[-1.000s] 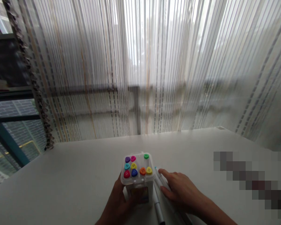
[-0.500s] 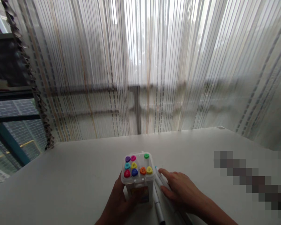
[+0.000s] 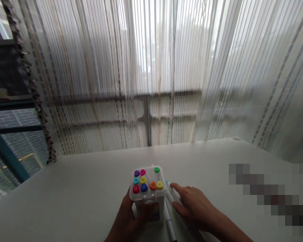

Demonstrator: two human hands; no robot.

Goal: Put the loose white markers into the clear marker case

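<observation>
A clear plastic marker box (image 3: 148, 198) stands upright on the white table (image 3: 78, 188), with several coloured marker caps showing at its top. My left hand (image 3: 130, 218) is wrapped round the box from the near left side. To the right of the box lie two or three white markers (image 3: 169, 222) on the table. My right hand (image 3: 193, 206) rests on them, fingers together over a marker with a light blue tip (image 3: 168, 183).
A striped sheer curtain (image 3: 154, 74) hangs behind the table's far edge, with a window and railing behind it. A dark frame (image 3: 7, 144) shows at the left. A blurred-out patch (image 3: 270, 198) lies on the table at the right.
The view has shifted slightly; both hands and the box stay in nearly the same place.
</observation>
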